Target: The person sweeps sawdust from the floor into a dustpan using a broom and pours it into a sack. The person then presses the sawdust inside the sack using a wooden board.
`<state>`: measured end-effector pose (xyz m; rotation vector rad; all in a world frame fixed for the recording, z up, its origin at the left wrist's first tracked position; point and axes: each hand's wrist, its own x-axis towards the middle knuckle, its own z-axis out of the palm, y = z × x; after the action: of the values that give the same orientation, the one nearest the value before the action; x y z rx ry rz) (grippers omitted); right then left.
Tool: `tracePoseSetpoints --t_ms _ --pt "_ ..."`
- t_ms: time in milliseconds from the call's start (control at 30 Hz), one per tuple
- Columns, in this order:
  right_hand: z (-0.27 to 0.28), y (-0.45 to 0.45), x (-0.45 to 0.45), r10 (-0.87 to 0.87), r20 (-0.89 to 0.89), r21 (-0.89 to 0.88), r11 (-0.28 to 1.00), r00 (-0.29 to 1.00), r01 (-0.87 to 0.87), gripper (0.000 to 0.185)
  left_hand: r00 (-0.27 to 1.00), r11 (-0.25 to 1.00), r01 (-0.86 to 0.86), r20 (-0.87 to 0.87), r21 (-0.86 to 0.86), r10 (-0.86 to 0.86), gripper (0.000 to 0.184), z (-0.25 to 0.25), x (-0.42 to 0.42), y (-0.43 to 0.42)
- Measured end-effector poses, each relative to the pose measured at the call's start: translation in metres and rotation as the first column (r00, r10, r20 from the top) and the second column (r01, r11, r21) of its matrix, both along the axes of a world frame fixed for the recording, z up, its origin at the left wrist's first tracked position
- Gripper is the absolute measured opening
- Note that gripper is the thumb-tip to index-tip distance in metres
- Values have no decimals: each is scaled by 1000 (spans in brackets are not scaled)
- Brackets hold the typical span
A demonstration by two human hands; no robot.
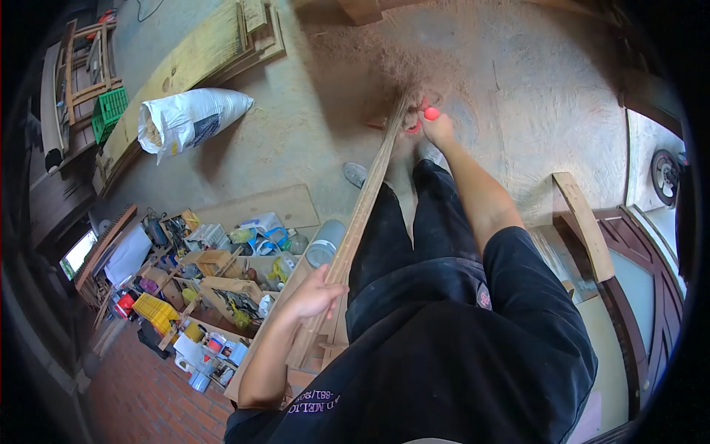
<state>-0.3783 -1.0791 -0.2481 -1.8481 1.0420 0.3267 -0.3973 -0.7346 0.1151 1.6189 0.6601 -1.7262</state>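
A long, narrow wooden board (367,200) runs from the left of my body out to the sawdust on the floor. My left hand (314,294) grips its near part, with the thumb over the top and fingers around the edge. At the far end, my right hand (438,129) is closed on a tool with a round red knob (431,113). More red parts of that tool show beside the board's end, but its body is largely hidden. Reddish-brown sawdust (405,63) is heaped around there.
A white sack (196,120) lies left on wooden panels (177,63). Crates, boxes and tools crowd the lower left, near a grey bucket (326,243). Wooden door frames (642,274) and a curved wooden piece (584,222) lie to the right. My shoes stand beside the board.
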Motion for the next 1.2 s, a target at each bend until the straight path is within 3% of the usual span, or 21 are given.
tracePoseSetpoints --t_ms 67,200,267,367,533,700,767,800,900,933,967,1067,1133,1200 --pt "-30 -5 -8 -117 -22 -77 990 993 114 48 999 999 50 12 -5 -50 52 22 8 9" --pt "3 -15 -10 -143 117 -152 975 983 160 42 995 998 43 86 50 -47 43 74 10 18" --pt "8 -20 -11 -37 93 -176 983 995 53 39 991 993 -91 102 71 84 33 89 2 36" --pt "58 -22 -14 28 139 -244 970 990 7 44 963 967 -240 146 90 226 21 97 -13 61" --pt "163 -21 10 147 189 -319 944 971 -81 42 914 921 -362 250 146 319 17 55 -40 109" --pt "259 6 68 262 250 -390 908 932 -151 44 866 903 -428 299 29 401 18 -13 -33 181" --pt "294 30 97 265 213 -424 892 941 -155 48 814 828 -560 217 43 539 21 -33 -25 213" --pt "305 42 112 331 300 -474 866 894 -161 48 796 806 -591 186 30 576 26 -42 -19 228" --pt "348 86 160 238 320 -270 951 917 -152 42 749 754 -656 159 42 643 29 -85 -10 288" --pt "383 109 176 178 307 -155 979 935 -136 42 721 723 -687 196 76 665 32 -67 1 289" --pt "399 125 191 206 361 -140 976 910 -166 39 678 685 -727 203 46 706 32 -69 4 306" --pt "451 167 240 265 467 -139 964 843 -226 37 718 731 -682 179 -13 673 36 -87 1 350" --pt "489 196 271 246 475 -80 968 845 -237 39 636 656 -751 182 -75 750 31 -137 -12 378" --pt "522 223 306 329 539 -177 944 776 -277 38 565 590 -797 184 -130 804 26 -146 -9 395"
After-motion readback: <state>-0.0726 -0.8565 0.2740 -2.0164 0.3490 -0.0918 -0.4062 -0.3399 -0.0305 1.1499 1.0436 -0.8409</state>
